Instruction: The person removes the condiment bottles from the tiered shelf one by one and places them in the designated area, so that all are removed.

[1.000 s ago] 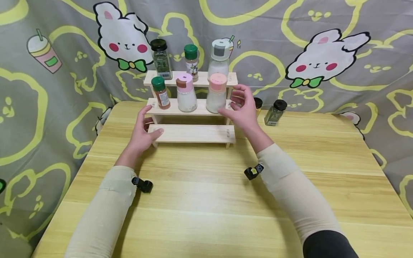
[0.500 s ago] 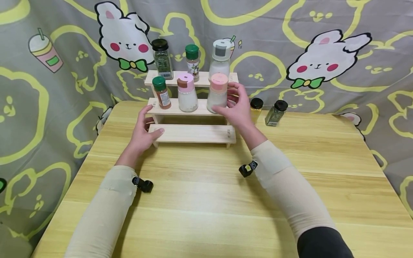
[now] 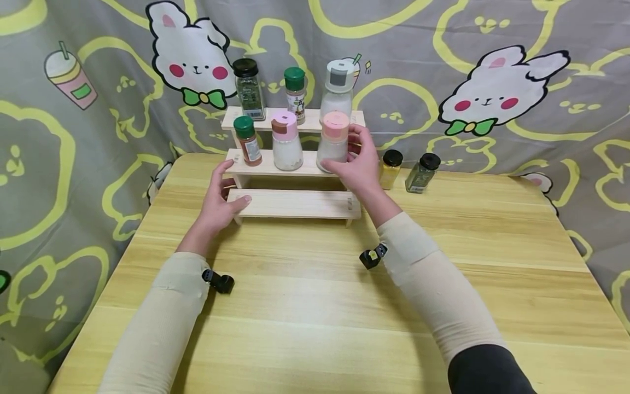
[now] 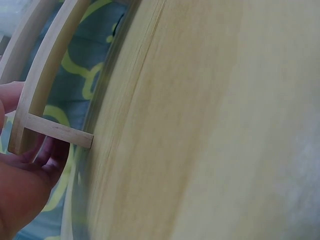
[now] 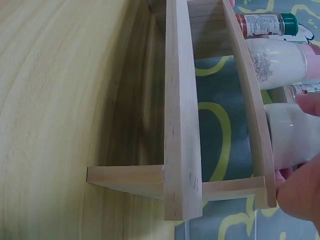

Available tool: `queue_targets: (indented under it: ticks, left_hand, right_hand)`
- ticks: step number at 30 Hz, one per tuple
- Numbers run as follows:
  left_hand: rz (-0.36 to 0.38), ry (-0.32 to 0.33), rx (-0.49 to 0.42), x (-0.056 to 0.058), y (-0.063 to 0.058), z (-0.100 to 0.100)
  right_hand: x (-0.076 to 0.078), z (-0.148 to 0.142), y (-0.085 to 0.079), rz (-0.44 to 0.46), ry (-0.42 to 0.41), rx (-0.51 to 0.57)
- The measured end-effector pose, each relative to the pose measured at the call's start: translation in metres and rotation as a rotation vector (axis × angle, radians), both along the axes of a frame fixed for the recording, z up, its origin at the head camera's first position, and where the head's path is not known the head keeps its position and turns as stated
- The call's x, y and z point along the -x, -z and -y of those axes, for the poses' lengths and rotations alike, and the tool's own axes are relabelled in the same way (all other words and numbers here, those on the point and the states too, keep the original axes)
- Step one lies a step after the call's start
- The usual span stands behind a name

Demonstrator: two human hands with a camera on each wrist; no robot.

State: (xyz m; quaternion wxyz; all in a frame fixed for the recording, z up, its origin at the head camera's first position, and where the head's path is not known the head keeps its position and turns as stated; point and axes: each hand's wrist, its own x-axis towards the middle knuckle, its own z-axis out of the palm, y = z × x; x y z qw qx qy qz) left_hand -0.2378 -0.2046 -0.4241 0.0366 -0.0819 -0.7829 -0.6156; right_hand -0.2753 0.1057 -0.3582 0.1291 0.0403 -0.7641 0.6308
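A three-tier wooden rack [image 3: 295, 204] stands on the table. My left hand [image 3: 216, 200] grips its left end, thumb on the lowest tier and fingers behind; the left wrist view shows that hand [image 4: 22, 192] around the rack's end [image 4: 35, 95]. On the middle tier, my right hand [image 3: 363, 168] holds a pink-lidded glass seasoning jar [image 3: 334, 128], thumb in front and fingers at its right side. Left of it stand a lilac-lidded jar [image 3: 287, 150] of white grains and a green-capped spice bottle [image 3: 250, 145]. In the right wrist view the held jar [image 5: 290, 130] is partly covered by fingers.
Along the top tier are a black-capped bottle [image 3: 251, 93], a green-capped bottle [image 3: 295, 98] and a white-lidded jar [image 3: 338, 90]. Two black-capped bottles, one yellow [image 3: 390, 172] and one green [image 3: 421, 174], stand on the table right of the rack. A patterned curtain [image 3: 394, 65] hangs behind.
My right hand has moved left onto the pink-lidded jar and closed around it, uncovering the yellow bottle behind. My left hand has stayed on the rack.
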Motion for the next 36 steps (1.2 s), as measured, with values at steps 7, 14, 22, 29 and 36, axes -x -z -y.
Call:
queue_targets:
  ticks: [7,14,22,29,36]
  left_hand:
    - [-0.011,-0.023,0.011,0.011,0.019,0.006]
    - [-0.015,-0.018,0.029,0.011,0.017,0.005]
    - [0.010,-0.001,0.018,-0.003,-0.005,-0.002]
    - [0.010,0.004,0.022,-0.011,-0.017,-0.008]
    - [0.013,-0.003,0.012,-0.011,-0.016,-0.007]
  right_hand:
    - [0.001,0.002,0.001,0.000,0.034,-0.019]
    - [0.002,0.002,0.002,-0.014,0.048,-0.001]
    - [0.002,0.002,0.002,0.022,0.071,-0.010]
    - [-0.002,0.000,-0.003,0.020,0.079,-0.007]
    - [-0.007,-0.004,-0.007,-0.013,0.051,0.026]
